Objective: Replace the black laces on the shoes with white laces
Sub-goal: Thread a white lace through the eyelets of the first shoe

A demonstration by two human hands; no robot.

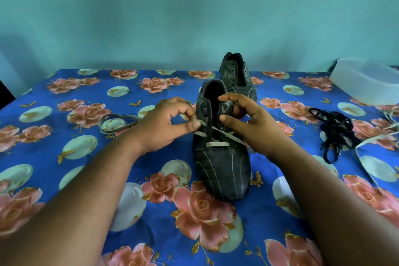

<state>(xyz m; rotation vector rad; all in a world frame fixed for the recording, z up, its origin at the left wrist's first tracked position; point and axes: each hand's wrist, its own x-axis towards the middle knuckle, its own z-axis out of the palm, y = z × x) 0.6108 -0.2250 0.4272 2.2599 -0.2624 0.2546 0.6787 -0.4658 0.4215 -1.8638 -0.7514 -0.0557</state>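
**White lace going into the near shoe**

The left hand (170, 124) pinches the white lace (217, 143) at the near shoe (222, 157), which stands between both hands. The right hand (244, 119) grips the shoe's collar edge, fingers curled. Beyond the right hand stands the second shoe (237, 75); to its right lie the black laces (333, 130).

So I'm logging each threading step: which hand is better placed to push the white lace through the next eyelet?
Left, probably. The left hand already pinches the white lace tip against the near shoe eyelet row, while the right hand grips the tongue side, steadying it.
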